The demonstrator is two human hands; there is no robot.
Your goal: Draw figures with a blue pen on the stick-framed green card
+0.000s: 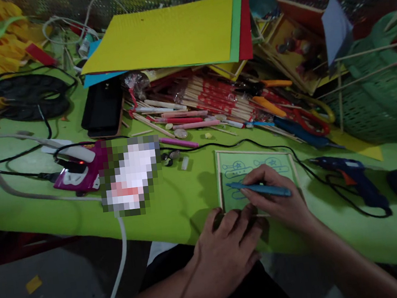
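Observation:
In my right hand (273,195) is a blue pen (267,188), gripped between thumb and fingers. Its tip points left and rests on or just above a green card (226,158) with a thin pale wooden frame (295,166). Blue line drawings of rounded shapes with stars and dots cover the card's upper part; my right hand hides some of them. My left hand (226,241) lies at the card's lower edge, fingers apart and slightly bent, with the fingertips on the frame. It holds nothing that I can see.
A glue gun (354,174) lies to the right, its black cable running behind the card. To the left are a blurred-out phone (131,173) and a purple power strip (79,170). Pens, sticks, scissors (312,121) and coloured sheets (171,32) crowd the back, beside a green basket (377,85).

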